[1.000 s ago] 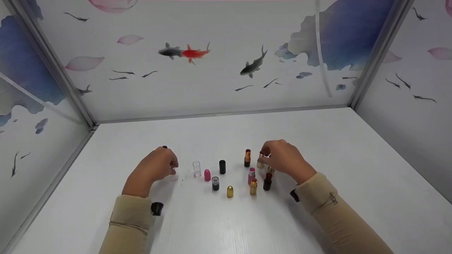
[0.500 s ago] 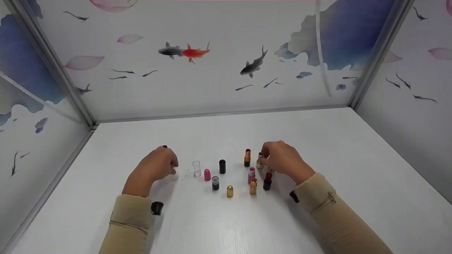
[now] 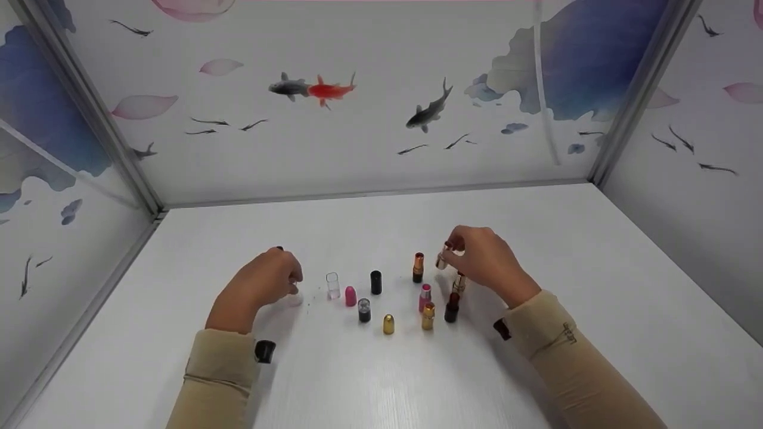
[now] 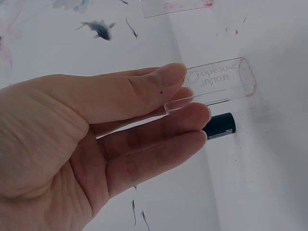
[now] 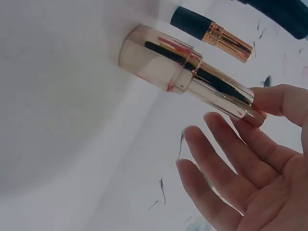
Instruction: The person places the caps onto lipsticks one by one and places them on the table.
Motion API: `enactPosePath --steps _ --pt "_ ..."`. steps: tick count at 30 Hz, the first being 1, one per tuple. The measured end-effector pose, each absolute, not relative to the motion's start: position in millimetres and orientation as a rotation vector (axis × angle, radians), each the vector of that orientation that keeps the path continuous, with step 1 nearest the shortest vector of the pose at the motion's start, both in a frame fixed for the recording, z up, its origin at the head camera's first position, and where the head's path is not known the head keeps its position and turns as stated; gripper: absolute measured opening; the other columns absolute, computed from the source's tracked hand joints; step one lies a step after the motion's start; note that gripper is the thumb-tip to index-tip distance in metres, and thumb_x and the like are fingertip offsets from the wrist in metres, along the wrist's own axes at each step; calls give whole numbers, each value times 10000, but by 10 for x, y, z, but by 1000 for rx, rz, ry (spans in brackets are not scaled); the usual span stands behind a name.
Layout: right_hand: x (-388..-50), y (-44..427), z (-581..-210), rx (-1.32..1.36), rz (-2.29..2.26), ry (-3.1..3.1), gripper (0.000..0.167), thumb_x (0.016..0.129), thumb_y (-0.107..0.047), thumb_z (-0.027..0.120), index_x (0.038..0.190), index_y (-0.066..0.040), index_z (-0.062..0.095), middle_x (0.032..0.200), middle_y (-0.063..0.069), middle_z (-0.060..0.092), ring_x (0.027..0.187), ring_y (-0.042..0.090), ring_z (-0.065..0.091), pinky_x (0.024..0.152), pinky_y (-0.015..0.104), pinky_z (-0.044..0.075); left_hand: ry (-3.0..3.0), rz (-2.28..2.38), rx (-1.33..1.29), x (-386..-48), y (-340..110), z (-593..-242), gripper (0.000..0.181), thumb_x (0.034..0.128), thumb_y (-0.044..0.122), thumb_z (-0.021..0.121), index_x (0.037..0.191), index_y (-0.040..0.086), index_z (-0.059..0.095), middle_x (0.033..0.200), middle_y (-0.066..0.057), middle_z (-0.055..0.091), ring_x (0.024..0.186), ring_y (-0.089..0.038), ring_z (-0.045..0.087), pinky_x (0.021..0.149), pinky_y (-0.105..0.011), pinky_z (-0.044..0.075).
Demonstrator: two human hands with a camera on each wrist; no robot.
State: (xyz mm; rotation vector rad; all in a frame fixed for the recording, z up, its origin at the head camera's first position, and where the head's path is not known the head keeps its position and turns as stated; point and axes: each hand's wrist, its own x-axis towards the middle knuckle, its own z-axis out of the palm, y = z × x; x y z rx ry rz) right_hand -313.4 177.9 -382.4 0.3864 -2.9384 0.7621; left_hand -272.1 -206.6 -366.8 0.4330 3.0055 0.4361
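My left hand (image 3: 259, 283) pinches a clear lipstick cap (image 4: 219, 79) with printed lettering between thumb and fingers, low over the left part of the table. Behind those fingers a black cap (image 4: 220, 126) is partly hidden. With thumb and forefinger, my right hand (image 3: 486, 256) holds a lipstick (image 5: 178, 72) by its gold end. This lipstick has a see-through pale base and hangs tilted; its other fingers spread apart below. Close by stand a black-and-gold lipstick (image 3: 418, 268), a pink lipstick (image 3: 425, 299), a gold lipstick (image 3: 428, 317) and a dark lipstick (image 3: 452, 308).
Between the hands stand a clear cap (image 3: 332, 286), a pink cap (image 3: 350, 297), a black cap (image 3: 375, 282), a black cap with a clear top (image 3: 364, 310) and a gold cap (image 3: 388, 324). Printed panels (image 3: 357, 161) border the white table (image 3: 334, 381).
My right hand has risen a little and moved away from me, lifting the lipstick and tilting it. Another gold lipstick beneath that hand shows more now. The left hand stays put.
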Motion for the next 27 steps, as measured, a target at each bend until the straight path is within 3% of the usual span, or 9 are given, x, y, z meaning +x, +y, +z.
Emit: enactPosePath --steps 5,12,17,23,27 --pt "-3115 1840 -3695 343 901 -2826 194 1015 -227 730 1087 -48 703 1095 148 739 1027 313 690 863 482 588 3017 494 465 -2695 -2083 -3564 205 923 -8 807 1127 16 814 1107 -112 766 1094 -300 686 935 -478 600" --pt "-3068 1866 -3550 343 1019 -2741 169 1031 -185 704 1061 -43 618 1100 154 763 1071 317 728 839 456 592 3117 707 616 -2649 -2016 -3448 211 935 -8 797 1143 26 814 1111 -110 760 983 -265 718 844 -430 623" --pt "-3008 1828 -3484 359 1067 -2752 173 1048 -175 673 1109 -42 581 1165 159 742 1142 319 736 925 497 620 3166 791 807 -2621 -1885 -3402 219 921 -16 811 1133 37 820 1065 -69 762 928 -227 723 827 -386 630" --pt "-2932 1753 -3419 391 1119 -2755 162 1077 -181 619 1144 -55 543 1232 141 743 1187 307 731 883 476 628 3126 962 986 -2581 -1757 -3370 227 919 -29 811 1136 38 816 1062 -66 764 899 -186 736 826 -347 637" --pt "-2892 1701 -3384 401 1136 -2769 183 1089 -189 606 1203 -70 528 1235 131 712 1206 306 714 928 486 625 3066 1077 1106 -2567 -1652 -3353 221 927 -20 809 1140 39 814 1067 -66 766 887 -167 739 822 -301 637"
